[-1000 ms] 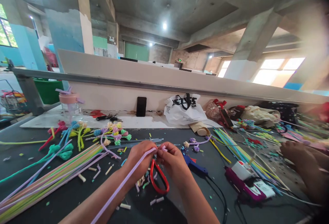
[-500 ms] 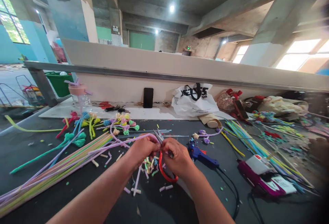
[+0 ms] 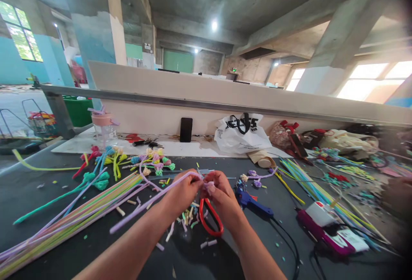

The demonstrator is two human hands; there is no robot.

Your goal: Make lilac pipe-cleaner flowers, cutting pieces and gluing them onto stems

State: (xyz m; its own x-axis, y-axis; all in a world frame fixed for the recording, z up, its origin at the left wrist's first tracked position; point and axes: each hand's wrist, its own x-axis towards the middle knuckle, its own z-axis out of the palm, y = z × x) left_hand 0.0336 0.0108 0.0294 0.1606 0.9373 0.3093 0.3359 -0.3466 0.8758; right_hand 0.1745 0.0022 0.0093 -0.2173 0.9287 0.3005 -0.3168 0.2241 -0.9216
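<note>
A long lilac pipe cleaner [image 3: 144, 203] runs over my left hand [image 3: 189, 185], whose fingers are closed on it near its upper end. Right beside it, my right hand [image 3: 223, 194] pinches a curled lilac portion [image 3: 210, 186] between thumb and fingers. Below my right hand show the red handles of a pair of scissors [image 3: 211, 228]. A bit of blade pokes up between the hands; whether my right hand also grips the scissors is hidden. Cut pipe cleaner bits [image 3: 186, 218] lie on the dark tabletop under my hands.
Left lie long pipe cleaner bundles [image 3: 96, 207] and finished coloured clusters [image 3: 157, 158]. A blue glue gun [image 3: 255, 203] with a cord is at right, near a purple-and-white box [image 3: 325, 233] and more pipe cleaners [image 3: 309, 181]. A phone [image 3: 186, 130] and white bag [image 3: 241, 134] stand behind.
The scissor blades, plainly seen between my hands before, are now mostly covered. My right fingers now pinch the curled lilac piece. The lilac strand's loose end hangs lower across my left forearm.
</note>
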